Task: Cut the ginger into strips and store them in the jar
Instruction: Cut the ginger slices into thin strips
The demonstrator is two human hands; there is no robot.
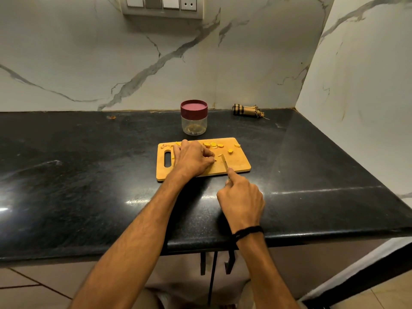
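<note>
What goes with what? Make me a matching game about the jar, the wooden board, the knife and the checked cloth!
1. jar
2. wooden board
3. knife
4. checked cloth

a. held by the right hand
b. lying by the back wall
c. wearing a dark red lid
d. under the ginger pieces

Pairs: 1-c, 2-d, 3-a, 4-b.

The jar (194, 121) stands just behind the board (239, 162), lid (194, 105) on. Ginger slices (213, 144) lie along the board's far edge. A rolled cloth (246, 110) sits by the back wall (133, 63) on the right. Wide black counter (89, 152) shows left and right of the board.
</note>
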